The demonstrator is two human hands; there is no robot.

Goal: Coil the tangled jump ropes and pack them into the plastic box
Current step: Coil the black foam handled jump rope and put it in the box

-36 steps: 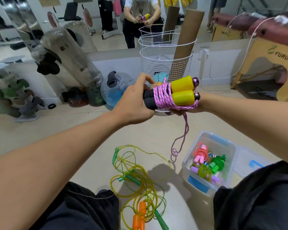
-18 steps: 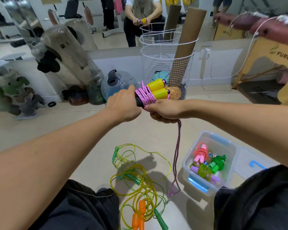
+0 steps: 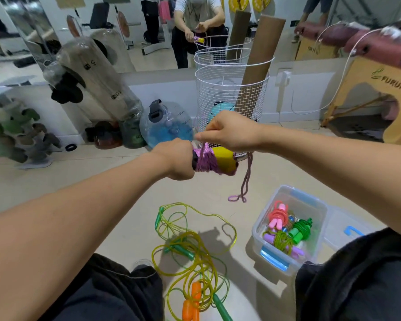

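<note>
Head view: your left hand (image 3: 175, 158) gripped the yellow-handled pink braided jump rope (image 3: 214, 161); your right hand (image 3: 228, 133) had risen, pinching its shortened tail; coiling neared completion.

A single wide-angle head-worn camera looks forward and down from the person's own viewpoint. Both forearms run in from the lower corners, close to the lens. The floor (image 3: 56, 181) fills the lower frame; the mirror (image 3: 148, 31) on the facing wall lies across the top. Straight lines bow near the edges.
</note>
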